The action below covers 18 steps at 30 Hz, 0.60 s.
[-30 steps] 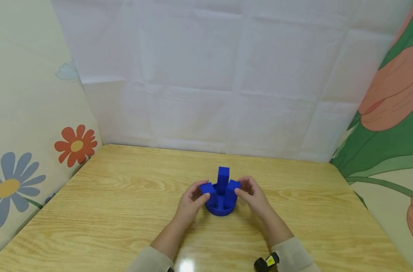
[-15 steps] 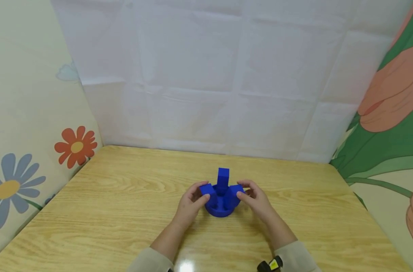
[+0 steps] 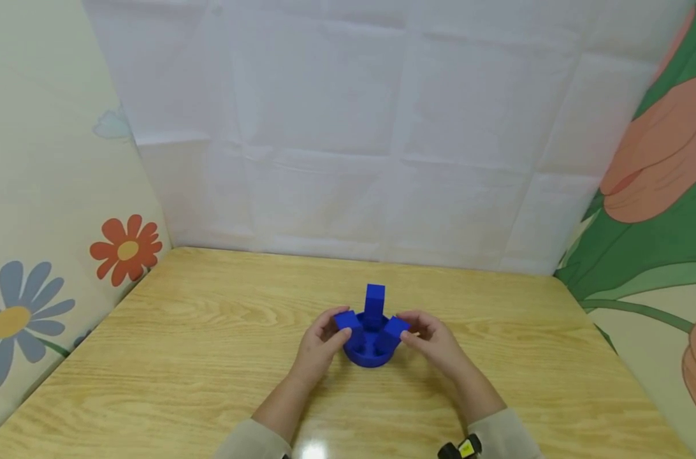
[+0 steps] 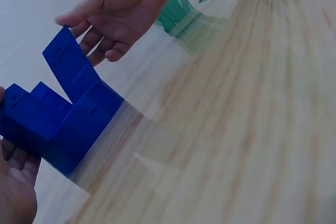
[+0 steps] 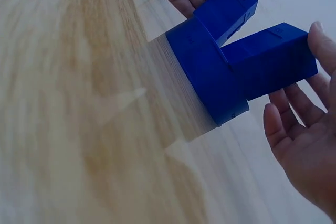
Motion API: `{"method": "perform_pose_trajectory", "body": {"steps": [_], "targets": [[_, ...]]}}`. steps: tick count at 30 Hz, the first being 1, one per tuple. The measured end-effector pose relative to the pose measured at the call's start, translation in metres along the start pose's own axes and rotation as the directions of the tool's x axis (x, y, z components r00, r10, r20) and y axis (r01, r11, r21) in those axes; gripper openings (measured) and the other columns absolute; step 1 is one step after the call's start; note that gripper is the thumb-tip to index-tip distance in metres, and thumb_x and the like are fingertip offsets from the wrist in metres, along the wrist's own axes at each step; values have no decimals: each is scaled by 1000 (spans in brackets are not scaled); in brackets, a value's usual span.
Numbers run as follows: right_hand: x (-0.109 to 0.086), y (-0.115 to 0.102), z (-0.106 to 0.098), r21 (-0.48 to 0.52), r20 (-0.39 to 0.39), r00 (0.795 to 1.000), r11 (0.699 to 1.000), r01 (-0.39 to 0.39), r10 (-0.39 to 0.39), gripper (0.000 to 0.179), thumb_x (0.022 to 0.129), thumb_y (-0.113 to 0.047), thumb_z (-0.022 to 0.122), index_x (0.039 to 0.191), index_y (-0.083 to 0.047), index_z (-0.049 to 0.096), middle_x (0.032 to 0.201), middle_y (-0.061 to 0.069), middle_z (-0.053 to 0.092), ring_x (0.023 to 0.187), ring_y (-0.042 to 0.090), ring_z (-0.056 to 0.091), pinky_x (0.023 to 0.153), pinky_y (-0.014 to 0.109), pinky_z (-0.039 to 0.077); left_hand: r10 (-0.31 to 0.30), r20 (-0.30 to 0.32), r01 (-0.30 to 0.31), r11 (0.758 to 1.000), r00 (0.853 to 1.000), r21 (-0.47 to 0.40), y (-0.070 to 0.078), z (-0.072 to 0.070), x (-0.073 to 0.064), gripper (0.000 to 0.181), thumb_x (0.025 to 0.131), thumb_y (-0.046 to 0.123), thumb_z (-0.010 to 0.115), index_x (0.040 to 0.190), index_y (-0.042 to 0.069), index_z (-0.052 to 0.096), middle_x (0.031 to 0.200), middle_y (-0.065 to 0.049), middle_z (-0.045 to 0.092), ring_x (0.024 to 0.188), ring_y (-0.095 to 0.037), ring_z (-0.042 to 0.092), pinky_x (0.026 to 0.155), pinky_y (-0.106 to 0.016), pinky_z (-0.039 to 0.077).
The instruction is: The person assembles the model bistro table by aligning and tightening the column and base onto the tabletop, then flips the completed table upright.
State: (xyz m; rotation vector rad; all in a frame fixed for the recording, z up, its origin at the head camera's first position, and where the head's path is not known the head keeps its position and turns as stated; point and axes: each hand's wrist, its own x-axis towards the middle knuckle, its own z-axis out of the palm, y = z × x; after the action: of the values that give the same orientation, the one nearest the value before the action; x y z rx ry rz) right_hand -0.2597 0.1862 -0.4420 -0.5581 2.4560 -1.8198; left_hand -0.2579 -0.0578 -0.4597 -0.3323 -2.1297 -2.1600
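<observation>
A round blue base [image 3: 368, 361] with a raised rim sits on the wooden table, and three blue rectangular blocks rise from it. The rear block [image 3: 375, 299] stands upright, with no hand on it. My left hand [image 3: 317, 349] pinches the left block [image 3: 348, 320] between thumb and fingers. On the other side, my right hand [image 3: 441, 349] pinches the right block [image 3: 395, 327], which leans outward. In the right wrist view the right thumb presses the end of that block [image 5: 270, 59], the fingers lying beneath it. The left wrist view cuts off most of the left hand [image 4: 16, 190].
The wooden table [image 3: 210, 357] extends around the base on all sides. A white cloth [image 3: 325, 127] hangs behind it, with flower-printed walls [image 3: 27, 191] at the sides. A black strap piece with a yellow label [image 3: 461, 448] is at the right cuff.
The right block has tilted outward to the right, and my right hand has moved with it, right and slightly down. My left hand, the left block and the rear block stay nearly as they were.
</observation>
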Motion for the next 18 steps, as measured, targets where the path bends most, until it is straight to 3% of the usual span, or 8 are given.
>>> {"method": "perform_pose_trajectory", "body": {"steps": [2, 7, 13, 18], "targets": [[1, 1, -1, -7, 61, 998, 1000, 8, -8, 45, 96, -16, 61, 135, 5, 52, 126, 23, 59, 99, 7, 55, 79, 21, 50, 10, -3, -10, 1000, 1000, -7, 0, 0, 0, 41, 90, 0, 61, 131, -4, 55, 129, -26, 59, 106, -1, 58, 91, -14, 47], [4, 4, -2, 35, 164, 986, 999, 6, -12, 57, 97, -23, 61, 144, 4, 42, 132, 28, 53, 97, 10, 54, 76, 23, 48, 33, 8, -33, 999, 999, -25, -2, 0, -1, 43, 90, -2, 60, 132, -9, 52, 130, -29, 58, 104, 2, 58, 90, -15, 47], [7, 7, 1, 115, 219, 975, 993, 2, -27, 56, 99, -23, 57, 143, 7, 37, 143, 33, 43, 109, 6, 54, 90, 22, 47, -1, 7, 2, 999, 1000, -41, -1, -1, -1, 44, 90, -1, 60, 133, -7, 52, 133, -26, 57, 105, 2, 58, 90, -14, 47], [8, 6, 3, 158, 227, 972, 987, 20, -56, 56, 99, -25, 57, 138, 9, 37, 139, 36, 43, 109, 4, 54, 90, 21, 47, -5, 0, 5, 1000, 1000, -27, 0, -1, 0, 43, 91, 0, 61, 133, -5, 53, 133, -26, 58, 106, 2, 58, 92, -14, 46]]}}
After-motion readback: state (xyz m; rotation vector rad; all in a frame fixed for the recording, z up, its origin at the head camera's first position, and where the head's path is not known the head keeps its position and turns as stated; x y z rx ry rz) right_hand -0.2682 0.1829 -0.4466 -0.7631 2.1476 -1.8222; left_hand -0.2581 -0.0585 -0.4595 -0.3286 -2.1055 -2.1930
